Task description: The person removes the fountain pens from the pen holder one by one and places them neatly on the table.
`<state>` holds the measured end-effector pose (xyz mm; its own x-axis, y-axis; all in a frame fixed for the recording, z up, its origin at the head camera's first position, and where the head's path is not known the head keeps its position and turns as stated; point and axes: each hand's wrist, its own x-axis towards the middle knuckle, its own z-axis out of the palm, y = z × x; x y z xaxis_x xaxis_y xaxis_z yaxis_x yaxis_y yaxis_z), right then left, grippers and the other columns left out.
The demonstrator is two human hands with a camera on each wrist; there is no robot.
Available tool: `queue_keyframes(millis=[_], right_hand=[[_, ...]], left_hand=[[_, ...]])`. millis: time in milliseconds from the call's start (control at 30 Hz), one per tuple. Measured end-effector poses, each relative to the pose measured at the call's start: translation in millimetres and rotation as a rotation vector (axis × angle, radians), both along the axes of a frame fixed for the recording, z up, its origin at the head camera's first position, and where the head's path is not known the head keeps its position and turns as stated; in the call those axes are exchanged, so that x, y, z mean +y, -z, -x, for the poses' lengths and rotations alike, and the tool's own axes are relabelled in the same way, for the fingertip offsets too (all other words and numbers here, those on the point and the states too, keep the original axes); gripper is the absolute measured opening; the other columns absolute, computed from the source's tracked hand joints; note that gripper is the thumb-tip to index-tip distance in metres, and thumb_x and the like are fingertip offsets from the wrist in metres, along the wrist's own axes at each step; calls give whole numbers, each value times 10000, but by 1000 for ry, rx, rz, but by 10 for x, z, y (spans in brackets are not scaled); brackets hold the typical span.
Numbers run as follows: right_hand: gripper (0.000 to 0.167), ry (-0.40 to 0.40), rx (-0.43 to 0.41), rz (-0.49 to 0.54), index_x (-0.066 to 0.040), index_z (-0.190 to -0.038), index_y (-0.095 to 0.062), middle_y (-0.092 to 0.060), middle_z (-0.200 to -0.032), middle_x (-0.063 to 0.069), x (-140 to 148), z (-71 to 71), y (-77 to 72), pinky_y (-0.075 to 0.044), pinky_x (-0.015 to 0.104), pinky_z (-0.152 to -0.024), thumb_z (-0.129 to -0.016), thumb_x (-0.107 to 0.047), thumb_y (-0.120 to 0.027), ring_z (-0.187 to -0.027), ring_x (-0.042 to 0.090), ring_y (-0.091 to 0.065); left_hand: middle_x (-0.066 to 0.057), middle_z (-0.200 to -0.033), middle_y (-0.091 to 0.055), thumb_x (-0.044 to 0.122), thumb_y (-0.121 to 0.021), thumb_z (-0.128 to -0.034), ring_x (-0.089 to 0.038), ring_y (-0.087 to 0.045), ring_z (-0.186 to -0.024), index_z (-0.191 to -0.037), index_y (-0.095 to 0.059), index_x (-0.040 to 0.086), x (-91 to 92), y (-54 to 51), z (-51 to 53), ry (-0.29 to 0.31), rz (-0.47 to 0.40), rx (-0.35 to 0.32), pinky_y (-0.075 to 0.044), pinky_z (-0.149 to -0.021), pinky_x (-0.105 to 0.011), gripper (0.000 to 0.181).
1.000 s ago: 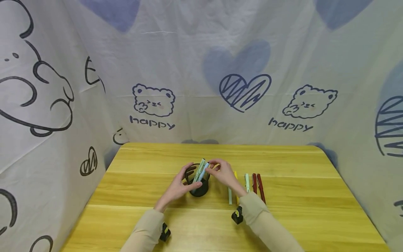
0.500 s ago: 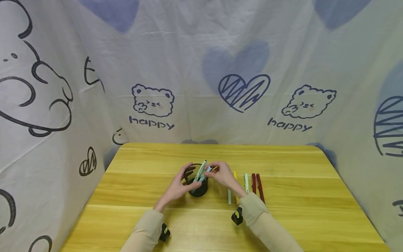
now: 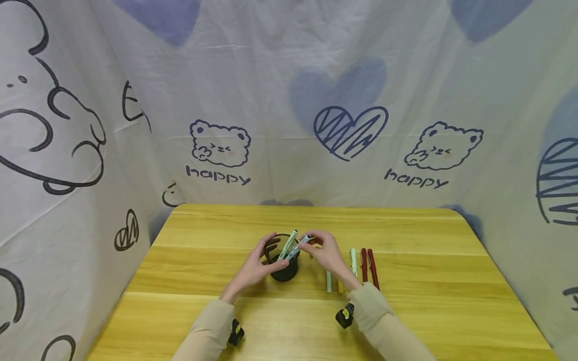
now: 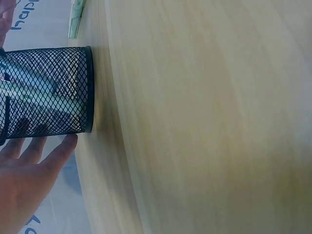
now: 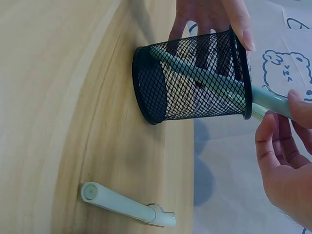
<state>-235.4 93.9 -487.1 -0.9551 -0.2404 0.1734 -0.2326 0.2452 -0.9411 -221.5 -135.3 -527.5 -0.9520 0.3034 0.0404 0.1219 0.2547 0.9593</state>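
A black mesh pen holder [image 3: 284, 273] stands upright on the table. My left hand [image 3: 250, 273] grips its side, thumb near the front rim and fingers round the far side. Inside leans a light green pen [image 3: 288, 242], its top above the rim. A light blue pen [image 5: 270, 100] slants across the holder, its lower end inside; my right hand [image 3: 326, 252] pinches its upper end between thumb and fingers. In the left wrist view, both pens show through the mesh, and the left fingers [image 4: 56, 153] touch the holder's wall.
Right of the holder, pens lie in a row: a pale one [image 3: 328, 282], a yellow one [image 3: 340, 286] partly hidden by the right arm, a light green one [image 3: 353, 259], and two dark red ones [image 3: 364, 265]. A patterned cloth [image 3: 289, 165] hangs behind the wooden table [image 3: 203, 250].
My right hand has shifted slightly right, tilting the light blue pen further right, away from the green one. The pen first went down a little. The left hand and holder stay nearly still.
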Motion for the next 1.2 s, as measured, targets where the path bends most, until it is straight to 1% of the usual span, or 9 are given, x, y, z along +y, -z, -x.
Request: queue_keyframes(millis=[67, 200, 400, 467, 633, 733, 867, 1033, 1200], right_hand=[[227, -2, -2, 44, 81, -1112, -697, -684, -1037, 256, 14, -26, 4, -583, 321, -622, -928, -52, -708, -872, 225, -656], [193, 26, -9, 102, 56, -1096, -701, -676, -1052, 258, 36, -82, 9, -610, 339, -679, -933, -47, -700, -890, 228, -663], [210, 30, -9, 248, 113, -1121, -648, -639, -1091, 295, 77, -170, 32, -626, 299, -712, -947, -3, -663, -838, 60, -686], [208, 26, 3, 312, 120, -1124, -635, -655, -1069, 236, 90, -194, 60, -630, 301, -712, -951, 5, -651, -814, 29, -693], [209, 3, 96, 436, 115, -1119, -606, -676, -1036, 43, 127, -239, 140, -633, 289, -699, -975, -34, -634, -818, 59, -722], [261, -5, 115, 485, 149, -1155, -553, -684, -1050, 3, 154, -266, 159, -639, 311, -707, -1006, -61, -595, -871, 82, -733], [310, 22, 82, 564, 196, -1204, -453, -694, -1064, 1, 196, -299, 160, -644, 347, -713, -1038, -55, -525, -928, 121, -742], [264, 69, 78, 607, 133, -1232, -413, -630, -1101, 123, 271, -331, 147, -645, 381, -692, -1064, -65, -456, -941, 178, -742], [278, 135, 64, 594, 67, -1251, -401, -602, -1111, 91, 365, -361, 119, -640, 357, -629, -1083, -152, -428, -949, 165, -746]], left_hand=[[-97, -1589, -413, 261, -773, -899, -331, -387, -1480, -1593, -278, 174, 6, -2, 1, -1, 7, 2, -354, -1171, -622, 857], [-94, -1592, -411, 267, -774, -898, -327, -387, -1481, -1585, -292, 212, 6, 8, 3, 1, 12, 1, -358, -1169, -620, 841], [-92, -1597, -404, 260, -764, -906, -328, -380, -1485, -1597, -269, 173, -10, 18, 0, 11, 11, 4, -356, -1162, -638, 854], [-89, -1597, -404, 258, -763, -907, -329, -379, -1486, -1600, -262, 160, -11, 17, -3, 10, 11, 5, -358, -1160, -640, 860], [-86, -1597, -406, 280, -762, -908, -336, -374, -1486, -1592, -277, 205, -14, 10, -10, 5, 24, 4, -364, -1152, -644, 842], [-69, -1598, -407, 289, -763, -906, -327, -363, -1493, -1581, -287, 259, -14, 2, -13, 3, 36, 3, -361, -1158, -638, 826], [-56, -1597, -409, 284, -763, -906, -319, -355, -1500, -1574, -293, 285, -12, -3, -13, 2, 41, 7, -358, -1166, -626, 817], [-56, -1600, -401, 273, -760, -909, -328, -351, -1502, -1578, -289, 277, -11, -6, -16, 6, 35, 8, -362, -1168, -618, 818], [-64, -1607, -391, 276, -751, -916, -342, -338, -1508, -1597, -263, 222, -13, 0, -14, 14, 36, 14, -365, -1163, -623, 840]])
